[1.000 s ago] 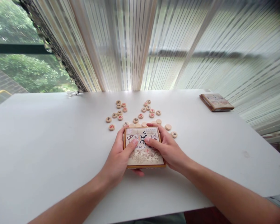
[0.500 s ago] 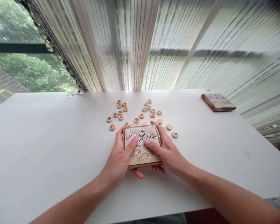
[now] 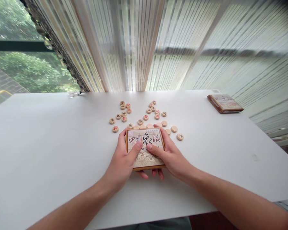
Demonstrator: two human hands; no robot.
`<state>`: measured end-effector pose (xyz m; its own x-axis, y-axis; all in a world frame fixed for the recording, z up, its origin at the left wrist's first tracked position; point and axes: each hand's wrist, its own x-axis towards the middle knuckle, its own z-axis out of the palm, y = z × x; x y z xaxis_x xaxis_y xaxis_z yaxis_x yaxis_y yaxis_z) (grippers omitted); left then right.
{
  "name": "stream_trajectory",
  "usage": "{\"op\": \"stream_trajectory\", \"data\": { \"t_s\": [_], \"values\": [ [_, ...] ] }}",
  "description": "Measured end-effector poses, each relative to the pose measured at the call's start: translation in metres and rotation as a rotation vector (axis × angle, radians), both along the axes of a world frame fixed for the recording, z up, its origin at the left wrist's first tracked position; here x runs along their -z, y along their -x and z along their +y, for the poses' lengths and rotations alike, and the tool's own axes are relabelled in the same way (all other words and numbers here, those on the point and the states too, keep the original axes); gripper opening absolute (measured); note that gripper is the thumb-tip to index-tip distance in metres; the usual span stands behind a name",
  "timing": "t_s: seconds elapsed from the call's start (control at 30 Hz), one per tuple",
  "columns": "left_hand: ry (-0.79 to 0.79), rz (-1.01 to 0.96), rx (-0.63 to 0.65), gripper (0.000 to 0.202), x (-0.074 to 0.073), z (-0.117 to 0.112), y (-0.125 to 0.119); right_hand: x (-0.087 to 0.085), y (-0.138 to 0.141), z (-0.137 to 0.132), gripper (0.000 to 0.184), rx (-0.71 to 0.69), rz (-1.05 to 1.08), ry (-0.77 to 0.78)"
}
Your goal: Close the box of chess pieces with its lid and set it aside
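Note:
A flat Chinese chess box (image 3: 146, 161), beige with brown edges and large dark characters, is held in front of me near the middle of the table. My left hand (image 3: 123, 155) grips its left side, thumb on top and fingers underneath. On the right side, my right hand (image 3: 171, 153) holds it the same way. Just beyond the box lie several round wooden chess pieces (image 3: 145, 117), some with red characters, some with black, some blank side up. The box hides part of the nearest ones.
The white table (image 3: 62, 143) stands against a window with striped string curtains (image 3: 182, 38). A second, similar box (image 3: 225, 103) lies at the table's far right. A small clear object (image 3: 74, 94) sits at the back left edge.
Both hands still hold the box, which has shifted very slightly and tilts a little differently. The camera view has moved slightly. The pieces on the table stay where they were.

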<state>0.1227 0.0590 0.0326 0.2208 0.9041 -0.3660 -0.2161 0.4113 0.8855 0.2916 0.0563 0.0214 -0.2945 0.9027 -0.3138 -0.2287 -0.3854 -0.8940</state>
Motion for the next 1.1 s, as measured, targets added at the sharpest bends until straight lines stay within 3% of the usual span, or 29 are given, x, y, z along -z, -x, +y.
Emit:
{"op": "stream_trajectory", "data": {
  "t_s": [0.27,0.87,1.1],
  "values": [
    [0.009,0.075,-0.035,0.072,0.001,0.0,0.0,-0.002,0.001,-0.001,0.079,0.042,-0.114,-0.028],
    [-0.093,0.118,-0.004,0.062,0.007,0.003,0.001,-0.003,0.004,0.002,0.074,0.065,-0.099,-0.027],
    [-0.131,0.118,0.037,0.064,-0.002,0.002,-0.001,-0.015,-0.003,0.001,0.072,0.041,-0.132,-0.065]
  ]
}}
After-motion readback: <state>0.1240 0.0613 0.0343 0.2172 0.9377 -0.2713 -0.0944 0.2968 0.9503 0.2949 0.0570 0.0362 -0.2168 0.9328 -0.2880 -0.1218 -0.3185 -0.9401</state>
